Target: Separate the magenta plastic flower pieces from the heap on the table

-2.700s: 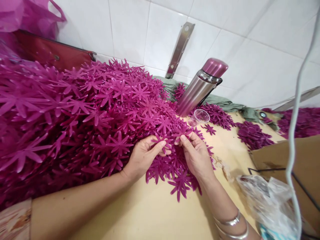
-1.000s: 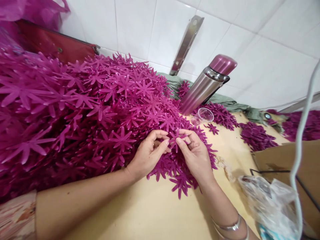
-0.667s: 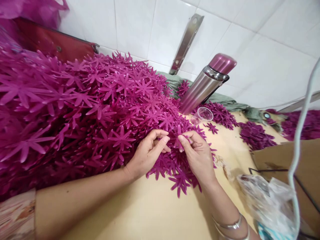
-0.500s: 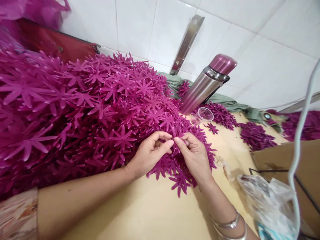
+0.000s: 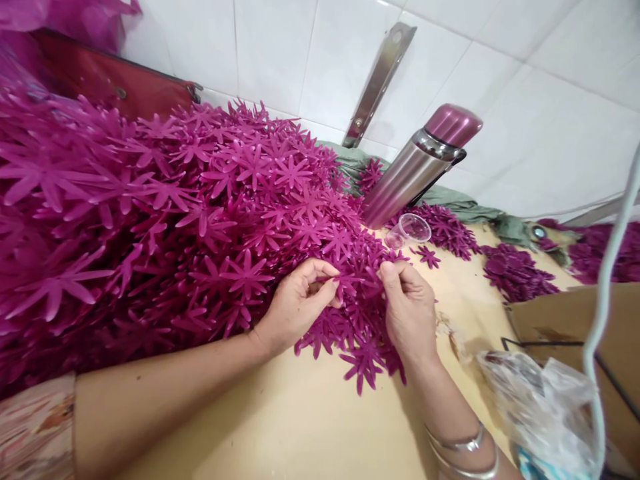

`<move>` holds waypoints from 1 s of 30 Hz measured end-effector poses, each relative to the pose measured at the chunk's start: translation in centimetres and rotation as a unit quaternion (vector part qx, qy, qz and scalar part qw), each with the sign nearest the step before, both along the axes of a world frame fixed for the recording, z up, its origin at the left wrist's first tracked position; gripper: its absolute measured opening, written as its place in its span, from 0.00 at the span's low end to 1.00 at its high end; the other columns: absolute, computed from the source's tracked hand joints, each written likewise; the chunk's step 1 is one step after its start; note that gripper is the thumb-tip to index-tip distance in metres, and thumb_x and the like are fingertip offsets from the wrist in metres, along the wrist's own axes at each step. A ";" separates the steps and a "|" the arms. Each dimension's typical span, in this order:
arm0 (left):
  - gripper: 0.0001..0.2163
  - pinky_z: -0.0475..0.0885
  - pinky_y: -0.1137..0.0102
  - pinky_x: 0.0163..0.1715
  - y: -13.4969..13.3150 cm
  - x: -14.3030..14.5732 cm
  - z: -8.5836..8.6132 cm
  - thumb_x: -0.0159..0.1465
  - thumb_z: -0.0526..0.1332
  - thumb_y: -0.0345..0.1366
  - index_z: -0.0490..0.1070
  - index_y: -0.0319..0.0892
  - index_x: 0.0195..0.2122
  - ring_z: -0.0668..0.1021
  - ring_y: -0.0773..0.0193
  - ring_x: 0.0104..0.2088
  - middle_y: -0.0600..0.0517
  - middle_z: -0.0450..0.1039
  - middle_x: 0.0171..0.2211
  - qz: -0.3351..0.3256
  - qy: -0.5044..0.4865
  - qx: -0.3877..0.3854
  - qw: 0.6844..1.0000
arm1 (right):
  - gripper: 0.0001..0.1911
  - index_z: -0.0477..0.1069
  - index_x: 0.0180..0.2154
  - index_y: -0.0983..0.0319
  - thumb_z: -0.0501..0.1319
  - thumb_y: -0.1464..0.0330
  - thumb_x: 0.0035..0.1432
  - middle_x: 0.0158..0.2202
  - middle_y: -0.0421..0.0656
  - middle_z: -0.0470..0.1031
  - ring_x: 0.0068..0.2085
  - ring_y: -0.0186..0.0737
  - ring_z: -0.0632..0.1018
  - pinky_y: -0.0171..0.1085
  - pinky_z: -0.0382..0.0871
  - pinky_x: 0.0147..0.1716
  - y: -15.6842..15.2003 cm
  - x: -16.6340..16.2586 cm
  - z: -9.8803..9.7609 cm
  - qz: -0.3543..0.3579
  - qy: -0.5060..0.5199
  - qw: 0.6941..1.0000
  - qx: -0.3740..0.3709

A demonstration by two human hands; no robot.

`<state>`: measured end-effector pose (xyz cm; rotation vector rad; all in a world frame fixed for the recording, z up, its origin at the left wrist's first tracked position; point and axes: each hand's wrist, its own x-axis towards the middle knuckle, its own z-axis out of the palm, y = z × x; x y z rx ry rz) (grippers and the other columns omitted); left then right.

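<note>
We see a white tiled wall (image 5: 525, 133) across the top of the frame, above a pale worktop (image 5: 240, 427). A huge pile of purple flowers (image 5: 225, 200) fills the left half and spreads into the centre, in front of a red bag (image 5: 107, 77) at the upper left. At the right edge we find a cardboard box (image 5: 580, 320), with a crumpled clear plastic bag (image 5: 540, 393) beside it at the lower right. A steel bottle (image 5: 410, 177) with a purple cap slants in the frame, right of centre.

At the centre, the left hand (image 5: 297, 303) has a narrow grip, thumb close to forefinger, with a bit of purple at the fingertips; we cannot tell whether it holds a flower. Just to its right, the right hand (image 5: 410, 310) is over the pile's edge, thumb against curled fingers; we cannot tell whether anything is pinched there. Silver bracelets (image 5: 463, 443) circle the right wrist. Near the bottle's foot we notice a clear cup (image 5: 415, 228), with a smaller, loose flower (image 5: 427, 256) beside it.
</note>
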<state>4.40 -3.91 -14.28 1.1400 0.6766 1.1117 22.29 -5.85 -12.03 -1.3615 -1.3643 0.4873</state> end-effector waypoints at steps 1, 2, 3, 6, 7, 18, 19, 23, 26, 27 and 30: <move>0.04 0.70 0.73 0.35 -0.1 -0.1 0.1 0.68 0.61 0.34 0.67 0.42 0.42 0.75 0.70 0.28 0.58 0.70 0.28 -0.005 0.011 0.006 1.000 | 0.19 0.70 0.27 0.58 0.60 0.55 0.68 0.27 0.37 0.68 0.32 0.38 0.68 0.39 0.62 0.37 -0.1 0.0 0.3 0.002 -0.052 0.998 0.018; 0.04 0.69 0.73 0.32 -0.2 -0.2 0.2 0.68 0.60 0.34 0.68 0.43 0.43 0.74 0.70 0.27 0.58 0.68 0.27 -0.012 0.031 0.016 0.999 | 0.18 0.73 0.29 0.58 0.59 0.56 0.69 0.31 0.39 0.71 0.37 0.41 0.71 0.42 0.62 0.43 -0.1 -0.1 0.5 0.003 -0.107 0.993 0.039; 0.05 0.68 0.73 0.31 -0.3 -0.3 0.3 0.69 0.60 0.35 0.68 0.43 0.44 0.72 0.70 0.26 0.58 0.67 0.26 -0.019 0.059 0.031 0.998 | 0.17 0.75 0.30 0.57 0.59 0.57 0.69 0.34 0.41 0.74 0.41 0.43 0.73 0.44 0.61 0.49 -0.2 -0.1 0.8 0.000 -0.156 0.986 0.061; 0.06 0.68 0.72 0.33 -0.8 -0.7 0.8 0.70 0.59 0.36 0.71 0.44 0.46 0.72 0.68 0.29 0.55 0.69 0.31 -0.017 0.147 0.110 0.983 | 0.14 0.75 0.32 0.57 0.58 0.60 0.69 0.37 0.42 0.75 0.45 0.45 0.73 0.48 0.58 0.55 -0.1 0.3 1.4 -0.070 -0.214 0.967 0.117; 0.07 0.70 0.70 0.36 -1.0 -0.8 1.0 0.70 0.59 0.37 0.72 0.44 0.47 0.73 0.67 0.32 0.54 0.70 0.34 -0.008 0.171 0.148 0.974 | 0.14 0.75 0.32 0.57 0.58 0.60 0.69 0.37 0.42 0.75 0.45 0.45 0.73 0.48 0.59 0.55 0.1 0.8 1.4 -0.110 -0.211 0.963 0.129; 0.12 0.73 0.64 0.55 -2.1 -0.9 1.6 0.70 0.60 0.31 0.74 0.43 0.53 0.75 0.61 0.50 0.44 0.66 0.51 0.031 0.189 0.402 0.895 | 0.11 0.76 0.40 0.65 0.61 0.70 0.53 0.44 0.55 0.79 0.49 0.52 0.76 0.52 0.67 0.55 5.7 14.0 -1.3 -0.270 -0.224 0.936 -0.042; 0.12 0.73 0.65 0.55 -2.2 -1.0 1.7 0.70 0.60 0.30 0.74 0.42 0.53 0.76 0.61 0.49 0.43 0.66 0.53 0.023 0.175 0.422 0.889 | 0.12 0.77 0.40 0.65 0.61 0.72 0.52 0.44 0.55 0.80 0.49 0.52 0.77 0.51 0.67 0.56 6.3 14.3 -1.3 -0.258 -0.231 0.936 -0.055; 0.12 0.74 0.65 0.56 -2.5 -1.2 1.6 0.69 0.60 0.27 0.73 0.41 0.53 0.77 0.60 0.51 0.40 0.67 0.55 -0.006 0.145 0.469 0.871 | 0.10 0.79 0.37 0.62 0.63 0.72 0.51 0.40 0.50 0.83 0.44 0.49 0.80 0.46 0.71 0.51 7.6 14.2 -1.2 -0.220 -0.246 0.938 -0.106; 0.10 0.75 0.66 0.55 -2.4 -1.2 1.6 0.69 0.59 0.27 0.73 0.40 0.50 0.78 0.60 0.51 0.40 0.68 0.54 -0.012 0.140 0.470 0.871 | 0.09 0.79 0.36 0.62 0.63 0.71 0.51 0.38 0.51 0.83 0.43 0.52 0.80 0.48 0.71 0.49 7.0 14.0 -1.0 -0.240 -0.248 0.931 -0.121; 0.10 0.75 0.66 0.56 -2.4 -1.1 1.6 0.69 0.59 0.27 0.74 0.40 0.49 0.78 0.61 0.51 0.40 0.68 0.54 -0.010 0.139 0.467 0.873 | 0.09 0.78 0.36 0.62 0.62 0.72 0.52 0.37 0.52 0.83 0.43 0.54 0.80 0.50 0.70 0.50 6.7 14.0 -1.0 -0.253 -0.245 0.928 -0.123; 0.10 0.73 0.65 0.58 -2.2 -1.0 1.6 0.70 0.58 0.27 0.73 0.40 0.49 0.77 0.59 0.54 0.41 0.70 0.52 0.002 0.138 0.455 0.880 | 0.08 0.76 0.37 0.63 0.61 0.70 0.54 0.33 0.54 0.81 0.42 0.57 0.80 0.54 0.69 0.50 5.3 13.7 -0.4 -0.283 -0.226 0.924 -0.121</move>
